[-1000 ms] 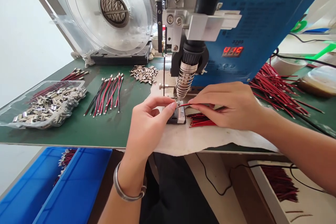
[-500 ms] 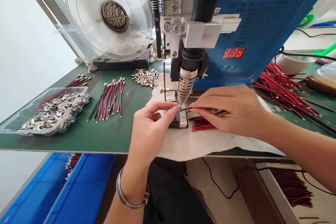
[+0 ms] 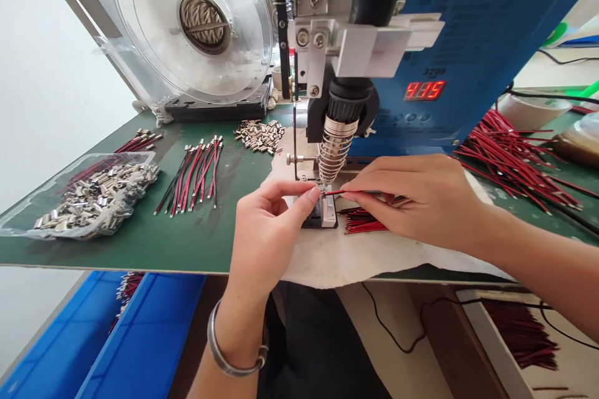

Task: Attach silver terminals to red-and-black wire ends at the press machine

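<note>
My right hand (image 3: pixel 416 199) pinches a thin red wire (image 3: pixel 337 192) and points its tip at the small metal fixture (image 3: pixel 326 213) under the soldering iron's coiled tip (image 3: pixel 333 153). My left hand (image 3: pixel 266 234) is closed in a pinch at the left side of that fixture, thumb and forefinger together on something too small to make out. A short bundle of red wires (image 3: pixel 365 223) lies on the white cloth (image 3: pixel 337 255) under my right hand.
A blue machine (image 3: pixel 458 43) with a red display stands behind. A clear reel (image 3: pixel 196 25) sits at the back left. On the green mat (image 3: pixel 187 237) lie finished wires (image 3: pixel 194 171), loose metal terminals (image 3: pixel 259 136) and a bag of terminals (image 3: pixel 93 190). Red wires (image 3: pixel 510 159) pile at right. Blue bins (image 3: pixel 116 336) stand below.
Both hands have stayed at the fixture; only the view has shifted slightly.
</note>
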Available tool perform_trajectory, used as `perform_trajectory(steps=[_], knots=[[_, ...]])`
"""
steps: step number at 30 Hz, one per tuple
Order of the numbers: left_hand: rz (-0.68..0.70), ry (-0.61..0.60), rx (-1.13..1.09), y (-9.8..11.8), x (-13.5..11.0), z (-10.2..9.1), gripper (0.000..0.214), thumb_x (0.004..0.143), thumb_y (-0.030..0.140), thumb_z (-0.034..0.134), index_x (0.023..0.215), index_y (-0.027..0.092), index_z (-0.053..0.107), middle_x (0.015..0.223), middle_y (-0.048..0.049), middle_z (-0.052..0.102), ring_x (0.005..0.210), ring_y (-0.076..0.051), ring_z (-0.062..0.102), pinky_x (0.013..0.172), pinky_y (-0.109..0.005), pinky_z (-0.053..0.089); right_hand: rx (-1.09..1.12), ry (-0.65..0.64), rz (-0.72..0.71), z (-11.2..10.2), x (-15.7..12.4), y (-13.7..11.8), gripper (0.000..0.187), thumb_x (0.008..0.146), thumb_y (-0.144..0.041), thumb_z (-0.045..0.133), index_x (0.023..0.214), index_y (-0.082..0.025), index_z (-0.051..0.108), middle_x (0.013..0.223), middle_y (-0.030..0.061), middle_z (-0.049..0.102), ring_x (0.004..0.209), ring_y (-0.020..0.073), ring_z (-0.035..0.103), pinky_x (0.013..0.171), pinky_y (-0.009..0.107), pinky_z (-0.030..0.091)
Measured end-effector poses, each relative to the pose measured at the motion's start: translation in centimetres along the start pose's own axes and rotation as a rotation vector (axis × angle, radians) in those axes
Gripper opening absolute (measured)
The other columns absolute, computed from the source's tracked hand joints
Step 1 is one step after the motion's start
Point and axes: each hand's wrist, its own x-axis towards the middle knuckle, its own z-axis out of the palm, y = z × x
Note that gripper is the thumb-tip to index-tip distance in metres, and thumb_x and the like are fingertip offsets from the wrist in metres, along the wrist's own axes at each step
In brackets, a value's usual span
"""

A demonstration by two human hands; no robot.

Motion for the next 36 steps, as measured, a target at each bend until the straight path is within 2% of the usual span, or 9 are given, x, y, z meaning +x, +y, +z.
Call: perform_trajectory(steps=[8,15,20,26,31,36], knots=[[0.002,-0.011,-0.027,-0.19,-0.1,-0.11,0.012,0.083,0.038,0.094,0.082,0.026,0.09,0.088,-0.0041,0.081,0.073,-0.014,0.063,0.058,-0.027,0.036,-0.011,0.0,0.014,-0.08,-0.03,-0.31,0.019,0.107,-0.011,0.071,0.098,-0.026,0.078,0.089,-0.0028,0.086,0.075,0.0134,0.079,0.06,0.025,0.054],[0.02,-0.001,-0.023,-0.12,-0.15,-0.1,0.014,0.083,0.038,0.095,0.083,0.025,0.09,0.089,-0.0038,0.082,0.072,-0.014,0.062,0.055,-0.027,0.033,-0.005,0.017,0.033,-0.24,0.14,-0.6,0.022,0.106,-0.01,0.069,0.096,-0.027,0.081,0.089,-0.0023,0.087,0.072,0.0144,0.079,0.062,0.026,0.06],[0.029,0.0,-0.024,-0.07,-0.2,-0.12,0.015,0.083,0.039,0.095,0.084,0.024,0.09,0.093,-0.0045,0.084,0.069,-0.014,0.061,0.052,-0.028,0.03,-0.02,-0.017,0.055,-0.27,0.0,-0.67,0.025,0.107,-0.014,0.069,0.094,-0.03,0.083,0.088,-0.0025,0.087,0.07,0.0167,0.08,0.062,0.029,0.063],[0.028,0.011,-0.003,0.01,-0.21,-0.06,0.015,0.081,0.037,0.096,0.084,0.024,0.09,0.09,-0.0047,0.083,0.068,-0.014,0.061,0.051,-0.028,0.029,-0.03,-0.029,0.05,-0.24,-0.12,-0.6,0.024,0.108,-0.015,0.068,0.098,-0.028,0.085,0.091,-0.0014,0.088,0.073,0.017,0.081,0.065,0.029,0.065],[0.025,0.005,-0.009,0.1,-0.19,-0.03,0.014,0.083,0.038,0.095,0.083,0.025,0.09,0.091,-0.0047,0.082,0.073,-0.015,0.063,0.052,-0.027,0.032,-0.034,-0.003,0.044,-0.18,-0.05,-0.85,0.025,0.108,-0.013,0.067,0.095,-0.028,0.083,0.089,-0.0022,0.087,0.072,0.0158,0.08,0.064,0.027,0.064],[0.011,0.001,-0.02,0.05,-0.3,-0.12,0.015,0.082,0.037,0.095,0.084,0.024,0.09,0.088,-0.0047,0.082,0.072,-0.016,0.065,0.054,-0.027,0.036,-0.035,0.006,0.061,-0.2,0.03,-0.71,0.026,0.107,-0.012,0.069,0.097,-0.031,0.083,0.091,-0.0038,0.088,0.073,0.0172,0.082,0.065,0.029,0.067]])
